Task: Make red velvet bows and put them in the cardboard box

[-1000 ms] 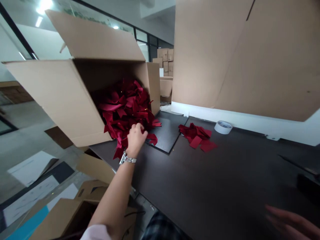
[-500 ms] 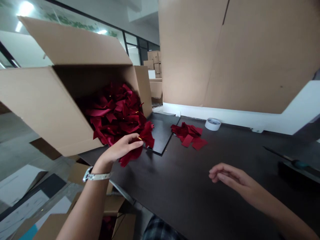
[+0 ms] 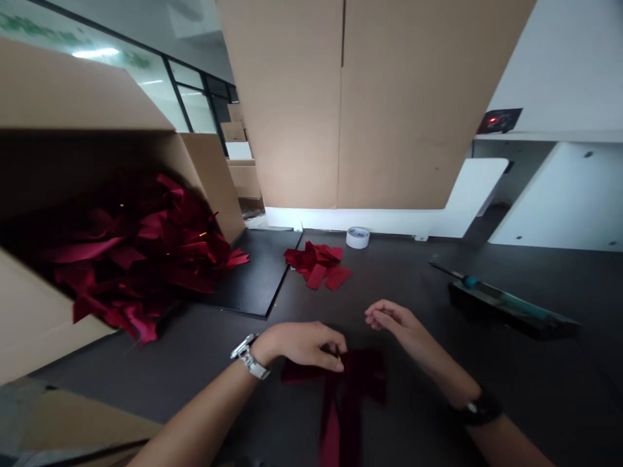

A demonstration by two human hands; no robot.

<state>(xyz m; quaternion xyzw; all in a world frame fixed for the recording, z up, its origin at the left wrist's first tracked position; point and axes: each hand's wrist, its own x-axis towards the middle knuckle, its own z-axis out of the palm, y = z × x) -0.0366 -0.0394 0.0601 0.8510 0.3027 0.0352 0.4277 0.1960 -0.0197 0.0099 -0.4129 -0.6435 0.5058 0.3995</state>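
Note:
My left hand [image 3: 309,344], wearing a silver watch, pinches a dark red velvet ribbon bow [image 3: 367,373] between thumb and fingers. The bow is just above or on the dark table [image 3: 418,421], slightly blurred, with its tails hanging toward me. Close by on the right is my right hand [image 3: 392,318], fingers curled in against the thumb, with nothing visible in it and apart from the bow. A heap of similar red ribbon bows [image 3: 146,240] spills from an open cardboard box [image 3: 207,175] on the left.
Red ribbon pieces [image 3: 318,263] lie in a small pile near a white tape roll [image 3: 359,239]. A flat black panel [image 3: 257,279] is at the box's mouth. On the right, a thin pointed tool [image 3: 470,281] rests on a black holder. A large cardboard sheet [image 3: 389,117] stands behind.
My left hand has carried the bow away from the box, to the table in front of me. My right hand's fingers have curled in more. My view has turned right.

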